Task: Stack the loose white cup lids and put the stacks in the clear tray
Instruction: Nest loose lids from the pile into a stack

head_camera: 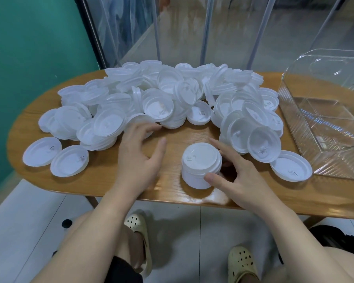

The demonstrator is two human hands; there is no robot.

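Nearby, a short stack of white lids stood upright on the table, the right hand curled round its right side, thumb touching its base. Just left, the left hand hovered with spread fingers, holding nothing, fingertips near the loose lids. At the far right sat the clear tray.

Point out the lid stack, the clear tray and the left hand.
lid stack (200, 158), head view, on the top lid's flat face.
clear tray (307, 127), head view, on its ribbed near wall.
left hand (139, 152), head view, on the back of the hand.
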